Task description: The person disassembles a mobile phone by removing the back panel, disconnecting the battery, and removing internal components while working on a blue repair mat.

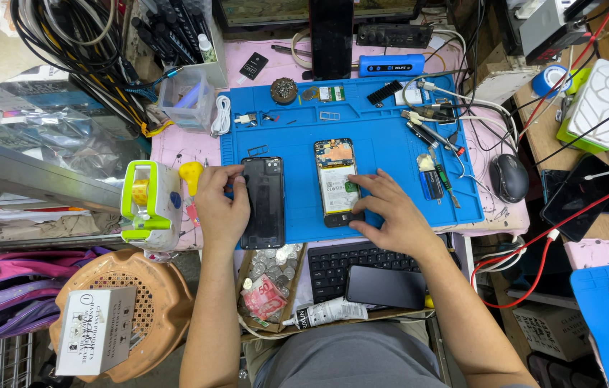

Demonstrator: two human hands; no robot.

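On the blue work mat lie two phone parts side by side. My left hand grips the left edge of a black phone back cover. To its right lies an opened phone with its battery and circuit board exposed. My right hand rests flat on the mat, with its fingertips pressing on the phone's lower right part.
Tweezers, screwdrivers and small parts lie along the mat's right side, a mouse beyond it. A keyboard with a dark phone on it, a coin tray and a glue tube sit near me. A green tape dispenser stands at the left.
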